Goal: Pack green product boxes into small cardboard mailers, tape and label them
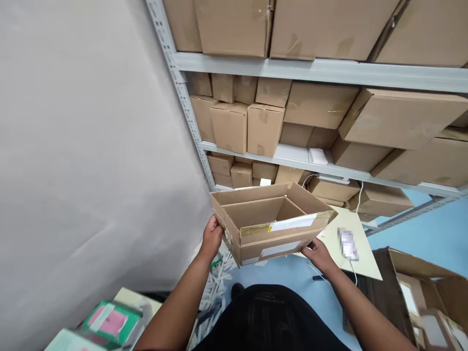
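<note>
I hold an open, empty cardboard box (270, 222) out in front of me, its top flaps folded outward and white tape and a label on its near side. My left hand (212, 237) grips the box's left end, fingers wrapped round the corner. My right hand (319, 253) grips the lower right edge from beneath. The box hangs in the air in front of a metal shelf rack (314, 70).
The rack's shelves are packed with closed cardboard boxes (229, 126). A plain wall (91, 146) fills the left. Shredded paper strips (215, 287) lie on the blue floor. Another open box (424, 297) stands at the lower right, a green-and-pink package (109, 321) at the lower left.
</note>
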Tool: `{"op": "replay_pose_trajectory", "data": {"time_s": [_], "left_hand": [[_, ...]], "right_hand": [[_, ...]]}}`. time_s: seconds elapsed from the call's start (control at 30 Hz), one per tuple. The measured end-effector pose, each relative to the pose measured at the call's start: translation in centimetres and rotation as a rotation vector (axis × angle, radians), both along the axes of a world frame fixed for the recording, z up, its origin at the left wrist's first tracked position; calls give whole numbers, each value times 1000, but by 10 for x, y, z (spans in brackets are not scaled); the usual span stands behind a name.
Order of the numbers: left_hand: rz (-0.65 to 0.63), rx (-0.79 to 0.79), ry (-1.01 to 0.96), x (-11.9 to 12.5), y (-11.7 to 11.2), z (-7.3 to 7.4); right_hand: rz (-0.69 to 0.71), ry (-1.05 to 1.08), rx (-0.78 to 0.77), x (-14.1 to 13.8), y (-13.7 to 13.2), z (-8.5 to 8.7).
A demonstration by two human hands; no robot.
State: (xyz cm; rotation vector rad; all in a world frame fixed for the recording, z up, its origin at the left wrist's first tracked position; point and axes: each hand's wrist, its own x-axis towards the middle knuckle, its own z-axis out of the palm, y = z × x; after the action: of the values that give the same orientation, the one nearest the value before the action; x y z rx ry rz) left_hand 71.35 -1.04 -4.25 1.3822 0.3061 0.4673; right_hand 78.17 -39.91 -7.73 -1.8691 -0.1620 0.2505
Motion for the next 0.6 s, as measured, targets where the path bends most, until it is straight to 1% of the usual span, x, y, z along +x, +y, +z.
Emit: {"op": "replay_pose_trajectory", "data": {"time_s": [0.07, 0.17, 0.27, 0.33, 0.37, 0.43, 0.53, 0.6], "left_hand": [[-13, -4, 35, 33, 14, -5], [27, 10, 98, 79, 27, -18], [53, 87, 165, 116, 28, -35], [69, 144, 195, 134, 24, -43], [68, 143, 202, 142, 22, -46], [37, 65, 203, 153, 16, -48], [-16, -78, 203, 160, 6, -45], [-5, -61, 207, 160, -3, -42]], "right_hand": [[-110, 11, -44, 3, 7, -1], [-262, 68, -84, 7, 9, -1], [-282, 95, -109, 9, 7, -2], [-272, 55, -121, 13, 6, -7], [-258, 29, -123, 16, 6, -12], [-205, -2, -118, 24, 4, -29], [-129, 15, -146, 39, 2, -62], [-106, 7, -219, 49, 0, -85]]}}
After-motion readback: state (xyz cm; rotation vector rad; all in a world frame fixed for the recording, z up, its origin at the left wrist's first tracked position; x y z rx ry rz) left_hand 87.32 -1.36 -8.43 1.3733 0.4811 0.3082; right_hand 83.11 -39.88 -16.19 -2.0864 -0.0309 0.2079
